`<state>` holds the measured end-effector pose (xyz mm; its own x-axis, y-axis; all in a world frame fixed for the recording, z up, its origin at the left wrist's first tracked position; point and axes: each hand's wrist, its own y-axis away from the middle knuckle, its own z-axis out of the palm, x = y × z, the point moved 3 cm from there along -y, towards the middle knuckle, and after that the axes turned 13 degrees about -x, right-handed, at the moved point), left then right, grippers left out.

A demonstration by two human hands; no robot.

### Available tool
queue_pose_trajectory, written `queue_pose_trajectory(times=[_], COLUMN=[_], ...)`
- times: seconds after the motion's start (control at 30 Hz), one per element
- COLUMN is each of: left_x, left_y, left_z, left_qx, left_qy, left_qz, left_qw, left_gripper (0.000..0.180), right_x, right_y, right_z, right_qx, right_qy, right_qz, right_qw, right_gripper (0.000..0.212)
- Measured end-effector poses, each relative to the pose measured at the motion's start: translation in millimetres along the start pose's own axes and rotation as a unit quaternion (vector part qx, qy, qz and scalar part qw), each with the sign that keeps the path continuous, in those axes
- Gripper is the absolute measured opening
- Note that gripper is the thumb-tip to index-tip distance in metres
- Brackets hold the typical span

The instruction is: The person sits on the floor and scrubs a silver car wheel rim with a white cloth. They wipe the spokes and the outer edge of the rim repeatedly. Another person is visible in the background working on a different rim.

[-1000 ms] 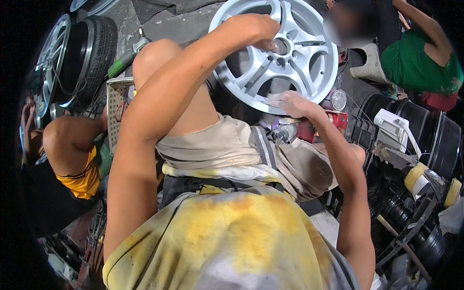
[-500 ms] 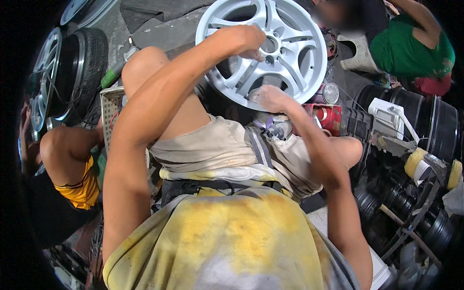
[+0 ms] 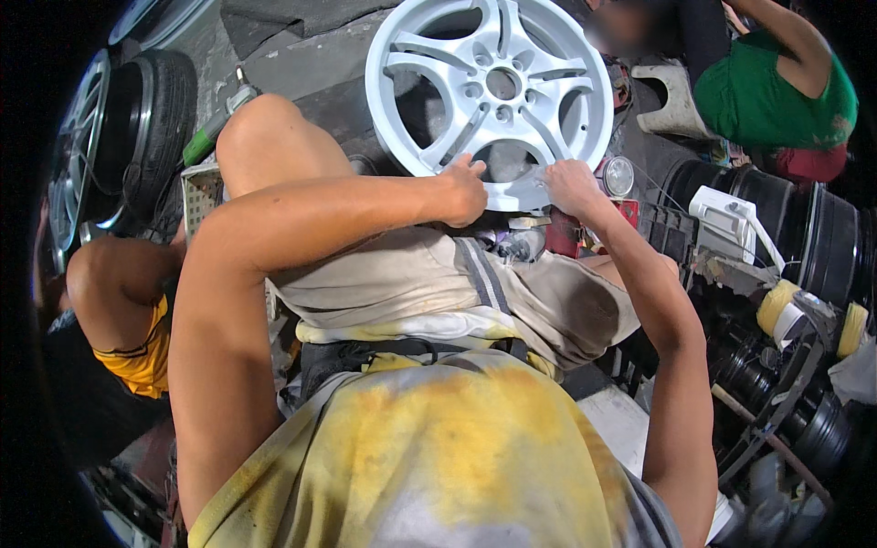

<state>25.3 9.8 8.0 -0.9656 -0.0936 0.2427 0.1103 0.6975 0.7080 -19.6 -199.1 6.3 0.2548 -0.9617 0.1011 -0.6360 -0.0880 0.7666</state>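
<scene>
On my head view I have the person's left hand (image 3: 461, 194) at the lower lip of the pale alloy wheel (image 3: 524, 79), its fingers (image 3: 473, 167) bent, with the foremost tips slightly apart and lying against the rim. The palm and thumb are turned out of my sight, so I cannot tell whether this hand clamps the lip or only rests on it. Across the lowest window of the wheel, I see the right hand (image 3: 574, 187) touching the same lip, its fingers curled close together over the edge; what they do underneath is hidden from me, and I cannot tell how firmly they close. The wheel lies just beyond the person's knees, above the beige shorts (image 3: 393, 274), and the picture's top edge crops its far rim. I cannot make out what bears its weight. Its face looks light bluish grey and matte, with paired spokes, an open centre hole and a ring of bolt holes; a greyer patch shows on the lip between the hands. Small items behind the right wrist are partly covered and jumbled. At upper right I get a co-worker in a green shirt (image 3: 763, 91), head blurred.
</scene>
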Motion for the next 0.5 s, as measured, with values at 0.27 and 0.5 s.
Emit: queue_pose_trajectory(times=[0.27,0.5], left_x=[-3.2,-11.1], left_y=[7.9,19.7], left_z=[-18.8,-15.7], left_qx=[-0.075,-0.043], left_qy=[-0.112,-0.184], left_qz=[-0.048,-0.118], left_qw=[0.99,0.975], left_gripper=[0.053,0.057], right_x=[4.5,3.3], right_y=[2.0,-4.5], right_z=[19.8,16.9], right_qx=[0.008,0.048], right_qy=[-0.026,-0.067], right_qz=[-0.012,-0.025], right_qw=[1.0,0.996], right_gripper=[0.021,0.024])
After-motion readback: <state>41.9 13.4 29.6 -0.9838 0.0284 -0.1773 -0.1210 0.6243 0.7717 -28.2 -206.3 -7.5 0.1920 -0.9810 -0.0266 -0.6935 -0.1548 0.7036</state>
